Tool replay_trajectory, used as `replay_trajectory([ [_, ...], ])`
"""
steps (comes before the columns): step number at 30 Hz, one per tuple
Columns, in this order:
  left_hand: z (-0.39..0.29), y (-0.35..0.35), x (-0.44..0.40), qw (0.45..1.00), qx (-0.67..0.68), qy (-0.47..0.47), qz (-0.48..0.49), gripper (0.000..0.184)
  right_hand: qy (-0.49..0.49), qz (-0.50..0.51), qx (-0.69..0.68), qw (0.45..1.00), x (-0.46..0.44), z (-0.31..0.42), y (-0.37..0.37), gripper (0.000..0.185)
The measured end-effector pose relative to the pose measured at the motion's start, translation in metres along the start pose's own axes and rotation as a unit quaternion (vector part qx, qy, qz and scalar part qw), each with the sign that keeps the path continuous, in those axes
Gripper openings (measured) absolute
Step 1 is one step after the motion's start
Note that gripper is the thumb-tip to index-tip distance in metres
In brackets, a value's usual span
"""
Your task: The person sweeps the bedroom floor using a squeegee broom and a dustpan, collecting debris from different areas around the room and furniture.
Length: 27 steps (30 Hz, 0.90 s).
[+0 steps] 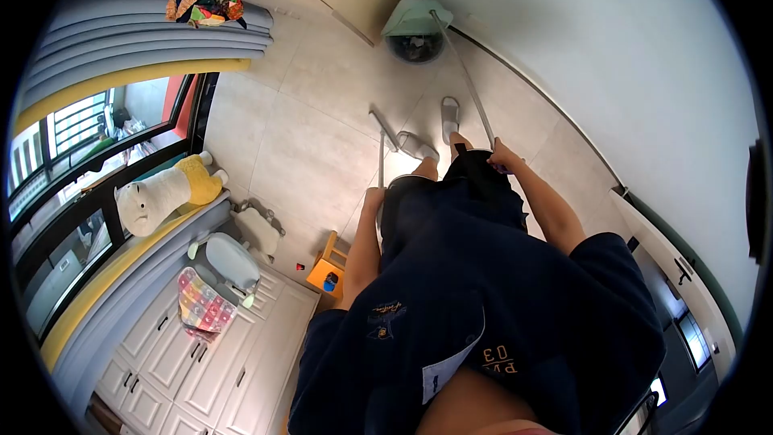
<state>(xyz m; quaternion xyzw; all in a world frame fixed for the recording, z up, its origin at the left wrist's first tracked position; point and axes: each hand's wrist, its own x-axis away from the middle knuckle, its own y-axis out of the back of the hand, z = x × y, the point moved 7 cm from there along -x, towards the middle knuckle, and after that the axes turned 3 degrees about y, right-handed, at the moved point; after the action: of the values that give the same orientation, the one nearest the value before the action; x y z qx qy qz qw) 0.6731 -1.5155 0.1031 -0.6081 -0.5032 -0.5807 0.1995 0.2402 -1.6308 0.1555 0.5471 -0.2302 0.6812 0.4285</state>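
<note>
1. The left hand (374, 198), mid-frame, is curled closed around a thin pole (382, 163), running up to a narrow grey head (385, 130) beside a slipper (417, 145).
2. Right of it, the right hand (505, 158) has its fingers wrapped about a longer pole (469, 76).
3. That one reaches a mint-green piece (407, 18), top centre, by a dark bin (415, 48).

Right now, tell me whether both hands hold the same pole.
No, the left hand holds one pole and the right hand holds a separate pole.
</note>
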Motion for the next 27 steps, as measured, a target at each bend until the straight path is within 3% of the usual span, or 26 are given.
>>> replay_trajectory([
  [3, -0.029, 0.007, 0.008, 0.998, -0.018, -0.059, 0.007, 0.037, -0.016, 0.027, 0.013, 0.999, 0.000, -0.002, 0.000, 0.040],
  [5, -0.053, 0.017, 0.022, 0.996, -0.034, -0.082, 0.003, 0.037, -0.026, 0.016, 0.116, 0.993, -0.034, -0.017, 0.001, 0.040],
  [6, -0.062, 0.019, 0.026, 0.994, -0.037, -0.100, 0.010, 0.039, -0.061, 0.017, 0.134, 0.989, -0.041, -0.019, 0.000, 0.028],
  [7, -0.070, 0.018, 0.025, 0.993, -0.039, -0.114, 0.019, 0.041, -0.062, 0.021, 0.134, 0.989, -0.052, -0.022, 0.002, 0.028],
  [9, -0.067, 0.019, 0.019, 0.991, -0.045, -0.128, 0.009, 0.040, -0.117, 0.139, -0.010, 0.983, -0.041, -0.022, -0.007, 0.016],
  [13, -0.073, 0.024, 0.023, 0.993, -0.041, -0.112, 0.003, 0.040, -0.079, 0.136, 0.030, 0.987, -0.035, -0.014, 0.002, 0.012],
  [15, -0.068, 0.021, 0.015, 0.991, -0.007, -0.136, -0.015, 0.039, -0.084, 0.075, -0.024, 0.993, -0.035, -0.016, 0.011, 0.012],
  [18, -0.058, 0.018, 0.005, 0.989, -0.055, -0.135, -0.035, 0.039, -0.055, 0.120, -0.071, 0.989, -0.020, -0.009, 0.013, 0.010],
  [22, -0.036, 0.015, -0.009, 0.997, -0.048, -0.064, -0.023, 0.040, 0.000, 0.096, -0.051, 0.994, 0.009, -0.002, 0.018, 0.014],
  [24, -0.035, 0.015, -0.003, 0.998, -0.054, -0.039, -0.008, 0.042, 0.010, 0.025, -0.050, 0.998, 0.017, -0.003, 0.025, 0.025],
  [27, -0.028, 0.017, 0.010, 0.999, -0.046, -0.008, -0.002, 0.041, -0.030, 0.032, -0.088, 0.995, 0.022, -0.003, 0.025, 0.038],
])
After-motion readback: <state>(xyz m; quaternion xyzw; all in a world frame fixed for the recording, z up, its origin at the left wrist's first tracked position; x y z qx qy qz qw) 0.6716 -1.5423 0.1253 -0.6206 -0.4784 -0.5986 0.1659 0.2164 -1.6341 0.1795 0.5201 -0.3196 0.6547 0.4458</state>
